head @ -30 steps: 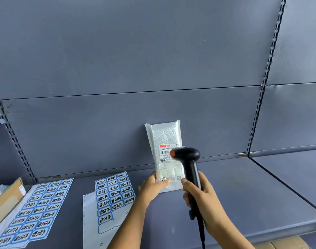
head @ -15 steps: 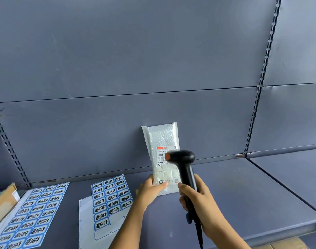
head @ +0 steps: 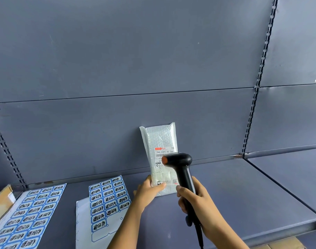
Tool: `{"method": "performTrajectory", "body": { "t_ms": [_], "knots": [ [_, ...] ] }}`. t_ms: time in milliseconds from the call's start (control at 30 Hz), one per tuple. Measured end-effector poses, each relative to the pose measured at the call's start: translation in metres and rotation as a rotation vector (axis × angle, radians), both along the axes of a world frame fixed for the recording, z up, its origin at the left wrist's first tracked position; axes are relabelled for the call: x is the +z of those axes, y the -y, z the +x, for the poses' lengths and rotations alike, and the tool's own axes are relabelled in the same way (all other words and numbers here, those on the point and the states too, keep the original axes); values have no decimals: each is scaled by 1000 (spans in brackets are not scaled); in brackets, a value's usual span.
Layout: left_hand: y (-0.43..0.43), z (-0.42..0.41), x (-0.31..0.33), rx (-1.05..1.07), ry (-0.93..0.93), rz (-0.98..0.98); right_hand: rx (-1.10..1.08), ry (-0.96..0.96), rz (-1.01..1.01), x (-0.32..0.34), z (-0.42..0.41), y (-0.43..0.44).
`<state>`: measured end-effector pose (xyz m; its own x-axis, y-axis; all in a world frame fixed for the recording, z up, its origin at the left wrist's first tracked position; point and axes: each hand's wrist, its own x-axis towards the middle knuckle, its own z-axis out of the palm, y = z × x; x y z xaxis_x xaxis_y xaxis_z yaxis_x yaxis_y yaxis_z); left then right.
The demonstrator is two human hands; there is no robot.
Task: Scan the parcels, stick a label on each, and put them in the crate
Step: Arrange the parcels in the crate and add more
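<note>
Parcel looks light and soft, bubble-padded; left hand pinches its lower end, a sound grip; right hand clasps the scanner.

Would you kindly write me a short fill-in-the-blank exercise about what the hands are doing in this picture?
1. The left hand holds a white ____ upright.
2. The right hand grips a black ____ by its handle.
3. The label sheets on the shelf have ____ borders.
Missing words: parcel, scanner, blue.
</note>
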<state>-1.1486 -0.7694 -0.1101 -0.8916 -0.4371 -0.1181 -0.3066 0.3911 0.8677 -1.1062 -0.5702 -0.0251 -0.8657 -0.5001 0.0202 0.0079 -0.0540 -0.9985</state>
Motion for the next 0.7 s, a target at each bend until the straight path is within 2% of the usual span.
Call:
{"method": "performTrajectory", "body": {
  "t_ms": [167, 400, 700],
  "knots": [
    [0, 1, 0, 7, 0, -44, -40, 7, 14, -3, -4, -5],
    [-1, -1, 1, -16, 32, 11, -123, -29, 85, -13, -18, -15],
    [-3, 2, 5, 2, 27, 72, -397, -337, 765, -59, -93, -44]
  ]
}}
